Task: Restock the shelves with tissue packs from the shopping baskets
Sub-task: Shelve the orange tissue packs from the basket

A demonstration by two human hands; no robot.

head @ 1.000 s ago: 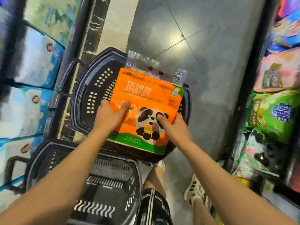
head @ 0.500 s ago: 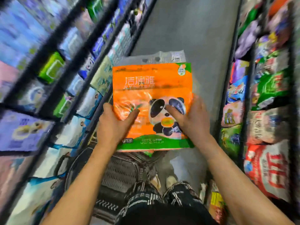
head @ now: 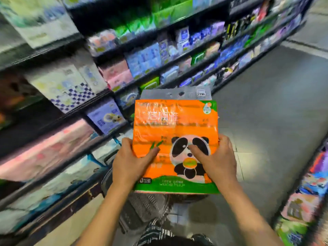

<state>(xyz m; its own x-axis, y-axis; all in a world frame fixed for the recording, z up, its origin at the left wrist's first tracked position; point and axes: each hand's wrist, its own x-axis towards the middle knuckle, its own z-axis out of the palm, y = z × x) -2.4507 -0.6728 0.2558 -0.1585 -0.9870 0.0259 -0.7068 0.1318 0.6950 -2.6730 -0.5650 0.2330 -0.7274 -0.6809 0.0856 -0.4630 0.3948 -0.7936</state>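
Note:
An orange tissue pack (head: 175, 125) with a panda picture, a green bottom band and a clear handle strip at its top is held upright in front of me. My left hand (head: 131, 162) grips its lower left edge, thumb on the front. My right hand (head: 216, 160) grips its lower right edge, thumb pressed on the panda. Below the pack, a dark shopping basket (head: 142, 205) sits on the floor, mostly hidden by the pack and my arms. The shelves (head: 106, 93) on my left carry many tissue packs in blue, pink, green and white.
A second shelf unit (head: 305, 192) with colourful packs runs along the right edge. Between the two units lies a grey tiled aisle floor (head: 269, 107). My legs in striped shorts (head: 159, 237) show at the bottom. The picture is motion-blurred.
Both hands have lifted the orange pack up out of the basket. My view has swung up and left from the floor and baskets toward the left shelves.

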